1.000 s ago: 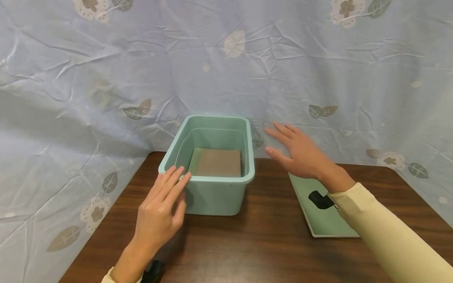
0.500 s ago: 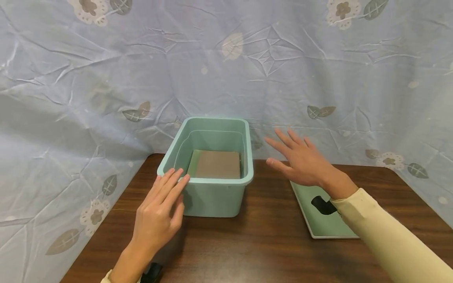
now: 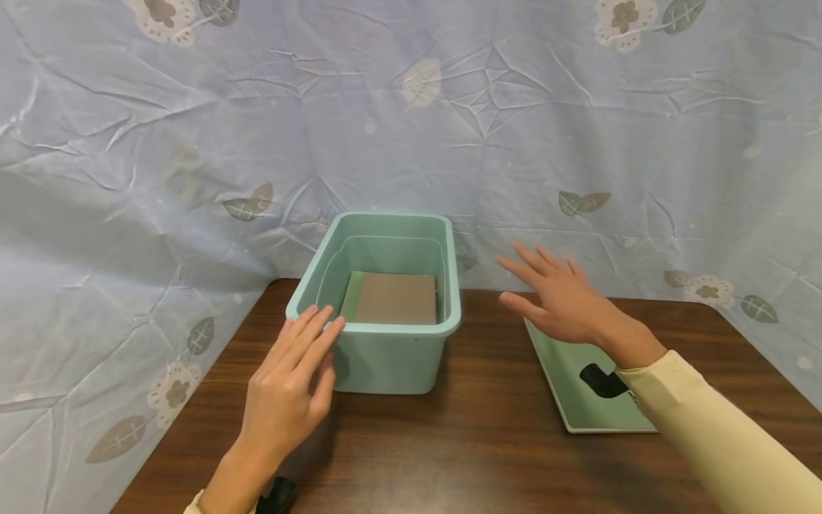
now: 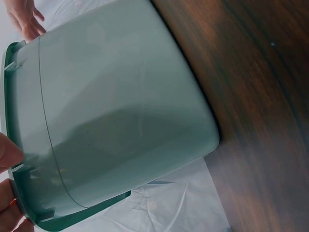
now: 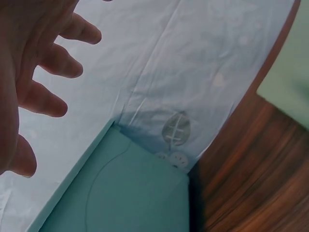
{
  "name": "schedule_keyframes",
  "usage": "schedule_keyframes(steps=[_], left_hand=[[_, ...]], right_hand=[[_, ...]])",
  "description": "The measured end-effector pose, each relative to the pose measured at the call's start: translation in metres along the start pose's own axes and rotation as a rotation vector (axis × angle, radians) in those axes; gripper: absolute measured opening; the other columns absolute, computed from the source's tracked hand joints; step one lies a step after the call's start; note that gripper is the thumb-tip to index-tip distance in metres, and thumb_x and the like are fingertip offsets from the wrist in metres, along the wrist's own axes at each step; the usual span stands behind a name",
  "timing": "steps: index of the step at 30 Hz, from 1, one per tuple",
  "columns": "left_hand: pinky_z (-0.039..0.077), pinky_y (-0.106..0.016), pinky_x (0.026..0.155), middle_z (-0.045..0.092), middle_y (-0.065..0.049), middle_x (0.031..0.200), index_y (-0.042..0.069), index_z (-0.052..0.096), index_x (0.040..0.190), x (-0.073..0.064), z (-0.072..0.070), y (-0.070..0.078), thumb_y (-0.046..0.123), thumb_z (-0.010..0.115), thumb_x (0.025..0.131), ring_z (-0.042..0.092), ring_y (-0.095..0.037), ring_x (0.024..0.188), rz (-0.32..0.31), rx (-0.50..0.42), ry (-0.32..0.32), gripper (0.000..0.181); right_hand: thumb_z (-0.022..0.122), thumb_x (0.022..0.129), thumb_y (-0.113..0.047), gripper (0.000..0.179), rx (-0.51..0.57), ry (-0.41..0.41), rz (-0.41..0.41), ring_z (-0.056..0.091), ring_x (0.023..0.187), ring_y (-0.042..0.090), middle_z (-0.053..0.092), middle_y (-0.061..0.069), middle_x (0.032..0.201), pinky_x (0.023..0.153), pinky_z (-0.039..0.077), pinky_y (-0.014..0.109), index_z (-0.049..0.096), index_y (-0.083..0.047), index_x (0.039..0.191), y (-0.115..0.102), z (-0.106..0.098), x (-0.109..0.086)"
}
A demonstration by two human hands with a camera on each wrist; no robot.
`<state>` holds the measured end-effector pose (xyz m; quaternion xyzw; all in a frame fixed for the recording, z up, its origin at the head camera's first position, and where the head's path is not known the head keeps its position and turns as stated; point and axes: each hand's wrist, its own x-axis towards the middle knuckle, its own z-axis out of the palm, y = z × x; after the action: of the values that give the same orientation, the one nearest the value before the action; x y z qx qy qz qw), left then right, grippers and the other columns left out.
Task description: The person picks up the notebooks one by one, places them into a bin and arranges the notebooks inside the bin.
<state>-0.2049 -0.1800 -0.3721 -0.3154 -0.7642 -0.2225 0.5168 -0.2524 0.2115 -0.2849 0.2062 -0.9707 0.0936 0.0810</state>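
Observation:
A green plastic bin (image 3: 392, 360) stands on the dark wooden table, left of middle. Inside, a flat brown item (image 3: 397, 298) with a green strip along its left side lies at the bottom. My left hand (image 3: 289, 389) rests its straight fingers on the bin's near left rim corner; the left wrist view shows these fingers (image 4: 8, 152) right at the rim. To the right of the bin, my right hand (image 3: 565, 300) hovers with fingers spread and holds nothing. Below that hand and forearm lies a light green lid-like panel (image 3: 559, 385), partly hidden by the arm.
Behind the table (image 3: 475, 457) hangs a pale curtain (image 3: 385, 143) with leaf and flower prints, close to the bin's far end. A black strap (image 3: 602, 380) shows at the right wrist and another black piece (image 3: 277, 492) by the left wrist.
My right hand has drifted slightly right and a little down, away from the bin. The left hand stays at the rim, and the bin has not moved.

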Motion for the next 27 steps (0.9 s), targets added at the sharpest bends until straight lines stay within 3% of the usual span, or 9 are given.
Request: schedule_keyframes(steps=[14, 22, 27], left_hand=[[0.041, -0.047, 0.115, 0.065, -0.014, 0.132, 0.005, 0.066, 0.128, 0.0, 0.0, 0.001, 0.007, 0.052, 0.087, 0.06, -0.035, 0.124, -0.004, -0.003, 0.005, 0.044], [0.039, -0.045, 0.117, 0.064, -0.014, 0.133, 0.005, 0.065, 0.13, 0.0, -0.002, 0.003, 0.005, 0.055, 0.083, 0.059, -0.034, 0.125, -0.015, -0.006, -0.023, 0.047], [0.04, -0.046, 0.116, 0.065, -0.014, 0.133, 0.005, 0.065, 0.129, 0.001, -0.001, 0.002, 0.007, 0.053, 0.086, 0.059, -0.034, 0.124, -0.007, -0.002, -0.006, 0.045]], right_hand=[[0.044, 0.096, -0.062, 0.067, -0.017, -0.012, 0.056, 0.011, 0.153, 0.041, 0.013, 0.004, 0.167, 0.115, 0.009, 0.074, 0.024, -0.039, 0.156, 0.029, -0.01, -0.027], [0.047, 0.097, -0.059, 0.069, -0.034, -0.028, 0.115, 0.01, 0.153, 0.042, 0.009, 0.008, 0.168, 0.112, 0.009, 0.077, 0.02, -0.038, 0.157, 0.053, -0.017, -0.053], [0.049, 0.097, -0.056, 0.069, -0.03, -0.018, 0.146, 0.01, 0.152, 0.043, 0.009, 0.009, 0.168, 0.11, 0.009, 0.079, 0.022, -0.036, 0.157, 0.07, -0.02, -0.068]])
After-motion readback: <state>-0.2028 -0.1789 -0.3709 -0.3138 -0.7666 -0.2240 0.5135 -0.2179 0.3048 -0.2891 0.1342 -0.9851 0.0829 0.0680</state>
